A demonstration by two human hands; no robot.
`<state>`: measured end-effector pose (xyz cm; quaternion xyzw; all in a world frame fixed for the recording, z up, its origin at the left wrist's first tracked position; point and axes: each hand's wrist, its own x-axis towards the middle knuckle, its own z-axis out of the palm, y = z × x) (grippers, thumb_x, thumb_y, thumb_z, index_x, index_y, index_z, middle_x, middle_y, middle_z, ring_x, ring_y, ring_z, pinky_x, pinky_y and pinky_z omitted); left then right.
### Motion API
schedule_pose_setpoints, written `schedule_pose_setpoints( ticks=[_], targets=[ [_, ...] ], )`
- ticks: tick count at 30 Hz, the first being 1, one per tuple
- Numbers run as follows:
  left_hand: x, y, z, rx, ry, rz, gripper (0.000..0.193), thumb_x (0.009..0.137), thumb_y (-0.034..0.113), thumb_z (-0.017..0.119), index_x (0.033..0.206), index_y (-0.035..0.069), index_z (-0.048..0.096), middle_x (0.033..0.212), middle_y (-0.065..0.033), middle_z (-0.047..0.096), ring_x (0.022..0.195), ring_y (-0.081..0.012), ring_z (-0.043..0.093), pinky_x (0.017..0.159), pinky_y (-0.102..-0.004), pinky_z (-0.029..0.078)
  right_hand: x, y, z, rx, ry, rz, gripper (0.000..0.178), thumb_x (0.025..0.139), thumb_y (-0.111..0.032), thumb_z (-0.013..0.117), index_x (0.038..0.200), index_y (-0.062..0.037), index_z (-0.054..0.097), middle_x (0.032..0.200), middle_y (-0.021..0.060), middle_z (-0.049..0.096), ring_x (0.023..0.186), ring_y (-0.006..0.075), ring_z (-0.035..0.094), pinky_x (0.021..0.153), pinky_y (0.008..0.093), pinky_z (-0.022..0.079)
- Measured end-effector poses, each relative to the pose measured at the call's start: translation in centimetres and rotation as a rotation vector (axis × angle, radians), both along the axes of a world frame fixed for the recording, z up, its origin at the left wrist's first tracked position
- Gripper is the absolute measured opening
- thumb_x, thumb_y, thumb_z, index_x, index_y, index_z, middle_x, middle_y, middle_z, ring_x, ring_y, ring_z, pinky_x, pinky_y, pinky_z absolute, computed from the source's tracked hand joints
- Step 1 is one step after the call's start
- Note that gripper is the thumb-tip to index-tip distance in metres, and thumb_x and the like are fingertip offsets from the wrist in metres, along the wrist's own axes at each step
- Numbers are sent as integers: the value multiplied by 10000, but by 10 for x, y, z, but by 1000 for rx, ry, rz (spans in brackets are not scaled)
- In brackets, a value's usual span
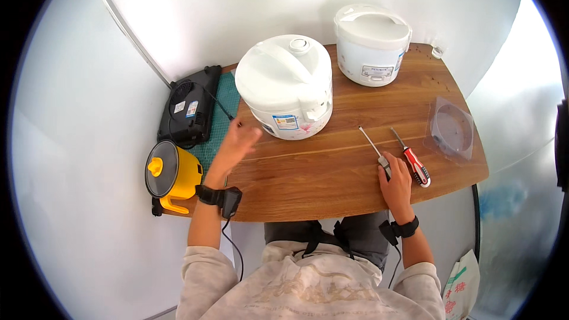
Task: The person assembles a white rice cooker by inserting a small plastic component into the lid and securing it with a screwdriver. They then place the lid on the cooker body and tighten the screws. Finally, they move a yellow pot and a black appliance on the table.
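My left hand (236,144), a little blurred, has its fingertips closed on the end of a black power cord (220,105). The cord runs across from a black flat appliance (188,108) lying at the left. Just right of that hand stands a large white rice cooker (284,92) with its lid down. My right hand (396,182) rests on the table, fingers round the dark handle of a screwdriver (370,141) whose shaft points away from me. Close beside it lies a second screwdriver (416,165) with a red and black handle.
A yellow pot (188,172) with a dark lid stands at the left edge, near a green cutting mat (224,98). Behind are a smaller white rice cooker (372,47) and a small clear cup (437,52). At right, a clear plastic tray (451,130) sits on the wooden table (314,184).
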<state>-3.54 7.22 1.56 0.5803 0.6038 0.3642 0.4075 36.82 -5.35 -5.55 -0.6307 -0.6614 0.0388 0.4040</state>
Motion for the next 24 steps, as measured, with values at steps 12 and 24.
schedule_pose_setpoints(
  ticks=[12,24],
  targets=[
    [52,15,-14,-95,-156,-123,1101,904,596,709,1602,19,83,1411,-276,516,1070,-277,676,794,-375,617,-7,-12,-2,-7,-95,-23,385,892,-25,682,1267,-17,599,1114,171,613,1020,371,576,889,447,489],
    [66,79,-30,0,-310,-124,976,938,612,657,1606,92,171,1461,-234,495,1169,-331,625,898,-429,588,-11,-10,-2,-41,-71,-46,360,891,-17,667,1247,-18,615,1098,171,623,1036,374,582,906,447,478]
  ],
)
